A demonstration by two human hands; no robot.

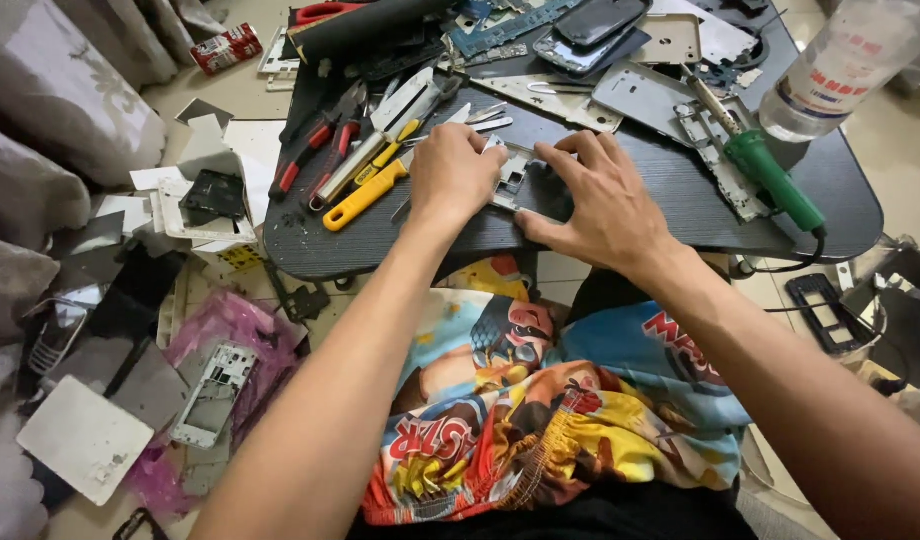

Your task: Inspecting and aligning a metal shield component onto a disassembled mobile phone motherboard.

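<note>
A silver metal phone frame (513, 172) lies flat on the small dark table (680, 200) in front of me. My left hand (452, 172) is closed down over the frame's left end, knuckles up, pressing on it. Over the frame's right end rests my right hand (600, 200), fingers spread, thumb at the near edge and fingertips on the far edge. Whether a small tool sits inside the left fist is hidden.
Left of the hands lie red-handled pliers (308, 150), a yellow-handled cutter (365, 195) and tweezers (480, 118). A green soldering iron (770, 175), a clear plastic bottle (840, 65), phone bodies (590, 30) and back plates crowd the table's rear. Phone parts litter the floor at left (215, 390).
</note>
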